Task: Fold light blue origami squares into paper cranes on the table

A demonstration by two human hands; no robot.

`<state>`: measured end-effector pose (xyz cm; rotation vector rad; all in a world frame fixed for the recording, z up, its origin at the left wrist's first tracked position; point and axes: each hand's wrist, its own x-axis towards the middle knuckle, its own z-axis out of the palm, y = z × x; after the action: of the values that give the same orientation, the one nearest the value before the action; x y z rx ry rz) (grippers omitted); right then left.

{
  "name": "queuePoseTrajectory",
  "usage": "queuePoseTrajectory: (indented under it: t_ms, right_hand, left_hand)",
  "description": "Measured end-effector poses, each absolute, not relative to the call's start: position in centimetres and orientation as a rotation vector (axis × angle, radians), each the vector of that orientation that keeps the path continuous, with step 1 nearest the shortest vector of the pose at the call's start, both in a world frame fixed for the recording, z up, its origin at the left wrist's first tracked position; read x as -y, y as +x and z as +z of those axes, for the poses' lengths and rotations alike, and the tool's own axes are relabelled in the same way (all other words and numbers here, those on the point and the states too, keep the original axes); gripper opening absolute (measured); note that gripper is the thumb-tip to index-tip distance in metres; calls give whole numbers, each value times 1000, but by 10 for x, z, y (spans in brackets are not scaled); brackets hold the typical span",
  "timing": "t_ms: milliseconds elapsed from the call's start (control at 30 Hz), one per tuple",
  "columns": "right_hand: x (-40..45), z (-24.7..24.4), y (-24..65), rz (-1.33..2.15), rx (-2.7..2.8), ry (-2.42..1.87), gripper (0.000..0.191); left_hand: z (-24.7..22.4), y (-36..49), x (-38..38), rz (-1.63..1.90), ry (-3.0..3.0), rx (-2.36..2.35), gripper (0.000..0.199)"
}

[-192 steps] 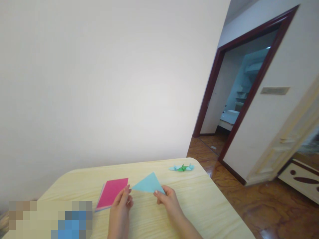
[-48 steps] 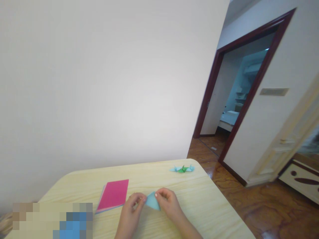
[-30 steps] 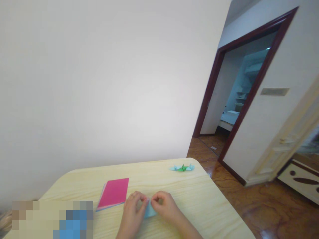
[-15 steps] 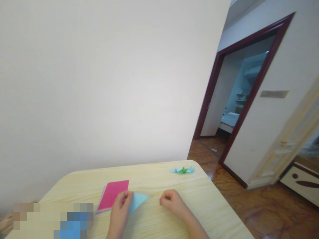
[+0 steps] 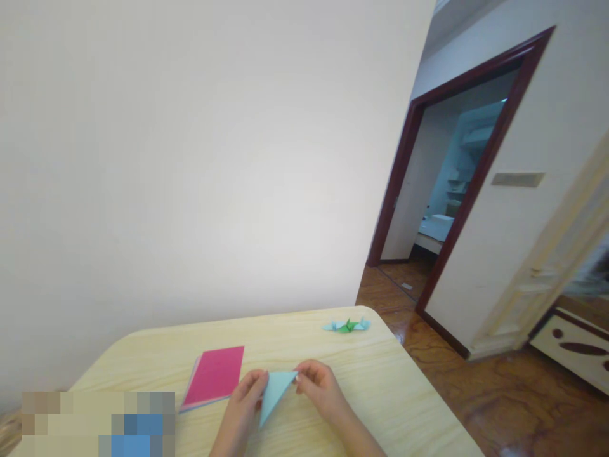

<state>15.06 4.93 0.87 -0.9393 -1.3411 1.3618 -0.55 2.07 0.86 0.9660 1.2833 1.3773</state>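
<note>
A light blue sheet of paper folded into a triangle is held between my two hands, just over the table. My left hand pinches its left corner, thumb on top. At the right corner, the thumb and forefinger of my right hand close on the tip. One point of the triangle hangs toward me. To the left lies a stack of square paper with a pink sheet uppermost, close to my left hand.
Several small folded paper figures, green and light blue, sit in a row at the table's far right corner. The pale wooden table meets a white wall. A blurred-out patch covers the lower left. Beyond the right edge is a doorway.
My right hand has moved left and taken hold of the triangle's right corner. My left hand has shifted slightly right with the paper, which has turned so one point faces me.
</note>
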Motion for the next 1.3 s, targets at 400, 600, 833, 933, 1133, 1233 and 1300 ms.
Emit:
queuePoseTrajectory:
  t_ms: [400, 600, 833, 933, 1133, 1233, 1300]
  right_hand:
    - [-51, 12, 155, 1287, 1322, -973, 42]
    - [-52, 4, 155, 1217, 1372, -977, 37]
    - [-50, 6, 155, 1213, 1384, -990, 34]
    - [-49, 10, 154, 1214, 1336, -1008, 35]
    - [-47, 14, 152, 1271, 1258, -1024, 40]
    - [-48, 15, 153, 1270, 1132, -1016, 42]
    - [-48, 14, 154, 1289, 1111, -1013, 44]
  left_hand:
    - [15, -1, -20, 1208, 1228, -1261, 40]
    - [16, 2, -18, 1198, 1296, -1267, 42]
    - [20, 6, -14, 1178, 1359, -1297, 38]
    - [20, 6, -13, 1170, 1367, -1312, 36]
    - [20, 7, -15, 1185, 1315, -1294, 38]
    - [19, 4, -16, 1235, 1254, -1325, 43]
    - [19, 1, -18, 1284, 1214, -1345, 46]
